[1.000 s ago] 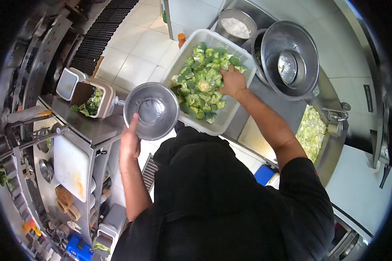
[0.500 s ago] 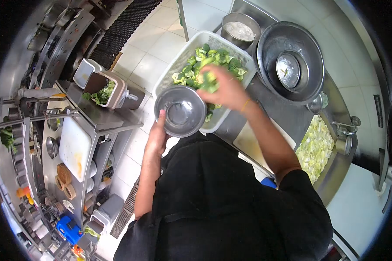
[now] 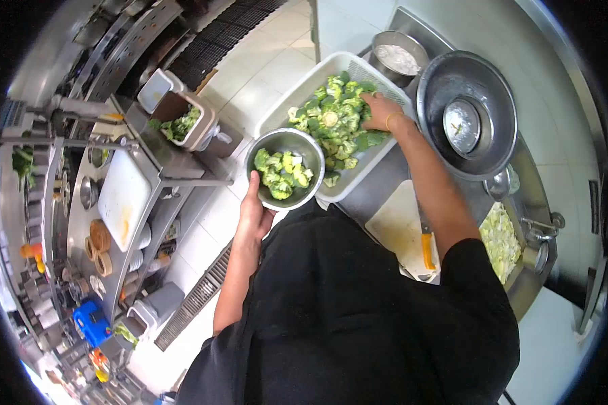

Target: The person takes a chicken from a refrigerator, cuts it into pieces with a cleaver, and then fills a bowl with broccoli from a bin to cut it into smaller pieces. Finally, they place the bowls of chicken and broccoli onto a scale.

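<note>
My left hand (image 3: 251, 212) grips the rim and side of a small steel bowl (image 3: 255, 142), thumb on the outer wall. Several cut broccoli florets (image 3: 284, 177) lie in the bowl. My right hand (image 3: 383, 113) is down in the white perforated basket (image 3: 344, 192) at its far right side, fingers curled on the heap of broccoli (image 3: 331, 120). The fingertips are partly hidden among the florets. The bowl is held beside the basket's near left edge.
Right of the basket stand a large steel basin (image 3: 429, 108) with a smaller bowl inside and a pot (image 3: 400, 61) of white stuff. A cutting board (image 3: 395, 219) holds a knife with an orange handle (image 3: 427, 251). Chopped pale cabbage (image 3: 498, 243) lies farther right; a bin (image 3: 199, 135) stands left.
The bowl was bare inside and now contains broccoli florets. My right hand, earlier above the basket with broccoli in it, has moved right and down into the heap. The view has shifted slightly.
</note>
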The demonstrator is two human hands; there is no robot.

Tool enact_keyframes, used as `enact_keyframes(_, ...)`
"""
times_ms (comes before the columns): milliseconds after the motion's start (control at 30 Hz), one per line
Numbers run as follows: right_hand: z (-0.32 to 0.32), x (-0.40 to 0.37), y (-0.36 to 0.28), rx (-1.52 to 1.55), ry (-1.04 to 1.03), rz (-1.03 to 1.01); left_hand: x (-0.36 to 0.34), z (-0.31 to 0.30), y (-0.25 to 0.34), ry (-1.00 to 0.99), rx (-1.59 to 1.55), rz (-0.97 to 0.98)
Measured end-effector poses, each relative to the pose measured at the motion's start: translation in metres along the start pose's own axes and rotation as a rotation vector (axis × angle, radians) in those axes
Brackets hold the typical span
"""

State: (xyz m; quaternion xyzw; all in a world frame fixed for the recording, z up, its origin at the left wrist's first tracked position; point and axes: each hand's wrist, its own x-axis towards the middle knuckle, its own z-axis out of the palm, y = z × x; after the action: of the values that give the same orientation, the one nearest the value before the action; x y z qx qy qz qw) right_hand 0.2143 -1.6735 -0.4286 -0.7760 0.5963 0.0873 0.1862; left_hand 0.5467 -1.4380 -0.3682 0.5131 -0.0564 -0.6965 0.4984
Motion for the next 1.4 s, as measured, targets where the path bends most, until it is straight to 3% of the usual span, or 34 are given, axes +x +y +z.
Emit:
enact_keyframes(100, 0.009, 0.006, -0.010, -0.030, -0.022, -0.074, -0.008, 0.004, 0.002, -0.005, 0.006, 0.028)
enact_keyframes(867, 0.047, -0.010, -0.001, 0.093, 0.046, -0.025, -0.026, -0.016, -0.021, 0.025, -0.010, 0.045)
enact_keyframes(1167, 0.021, -0.035, -0.004, 0.241, 0.419, 0.009, -0.049, -0.039, -0.037, 0.136, -0.036, 0.078)
enact_keyframes(1300, 0.012, -0.043, -0.006, 0.298, 0.331, 0.084, -0.051, -0.045, -0.038, 0.160, 0.005, 0.078)
enact_keyframes(1400, 0.026, -0.036, 0.006, 0.368, 0.483, 0.042, -0.051, -0.047, -0.033, 0.126, -0.006, 0.086)
